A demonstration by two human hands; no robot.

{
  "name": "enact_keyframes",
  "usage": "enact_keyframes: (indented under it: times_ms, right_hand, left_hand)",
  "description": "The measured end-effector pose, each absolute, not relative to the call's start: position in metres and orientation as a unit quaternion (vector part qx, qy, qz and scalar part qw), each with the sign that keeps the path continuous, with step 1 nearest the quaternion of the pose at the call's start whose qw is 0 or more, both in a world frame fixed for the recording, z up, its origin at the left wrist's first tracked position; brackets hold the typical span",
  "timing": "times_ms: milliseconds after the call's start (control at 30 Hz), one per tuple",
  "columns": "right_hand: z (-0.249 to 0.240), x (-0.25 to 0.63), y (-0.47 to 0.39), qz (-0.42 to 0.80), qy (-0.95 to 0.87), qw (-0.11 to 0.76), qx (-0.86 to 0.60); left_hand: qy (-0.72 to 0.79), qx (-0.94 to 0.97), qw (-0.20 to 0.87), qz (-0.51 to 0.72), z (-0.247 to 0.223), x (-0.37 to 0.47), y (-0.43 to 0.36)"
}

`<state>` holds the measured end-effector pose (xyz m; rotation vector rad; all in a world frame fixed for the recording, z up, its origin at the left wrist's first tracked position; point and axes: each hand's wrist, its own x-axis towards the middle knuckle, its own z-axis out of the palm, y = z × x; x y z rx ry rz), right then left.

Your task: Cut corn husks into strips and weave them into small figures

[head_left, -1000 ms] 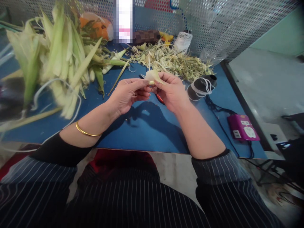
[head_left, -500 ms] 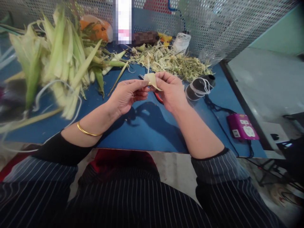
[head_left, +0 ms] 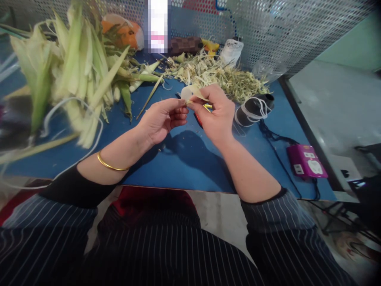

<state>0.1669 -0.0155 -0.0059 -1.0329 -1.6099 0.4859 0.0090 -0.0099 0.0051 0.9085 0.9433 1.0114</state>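
Observation:
A pale strip of corn husk curls above the fingertips of both hands. My left hand pinches its lower end between thumb and forefinger, the other fingers curled beneath. From the other side my right hand grips the same strip, its thumb close to the left fingertips. Just under the right hand, a tool with red and yellow handles lies on the table, mostly covered. Beyond the hands is a heap of shredded husk.
Whole corn husks are piled on the left, with a white cord looping past them. At the right stand a black spool wound with white string and a purple box with cables on the blue table.
My right hand has shifted slightly and turned, bending the husk strip up into a wider curl. My left hand keeps its pinch almost in place.

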Motion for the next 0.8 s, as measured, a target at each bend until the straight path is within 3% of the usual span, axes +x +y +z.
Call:
enact_keyframes:
  times_ms: [300, 800]
  right_hand:
    - [-0.006, 0.167, -0.017, 0.172, -0.705, 0.537, -0.431]
    - [-0.005, 0.158, -0.019, 0.271, -0.624, 0.564, -0.468]
  left_hand:
    - [0.411, 0.43, 0.656, 0.465, 0.007, 0.009, -0.013]
    - [0.417, 0.47, 0.578, 0.521, 0.006, 0.015, -0.019]
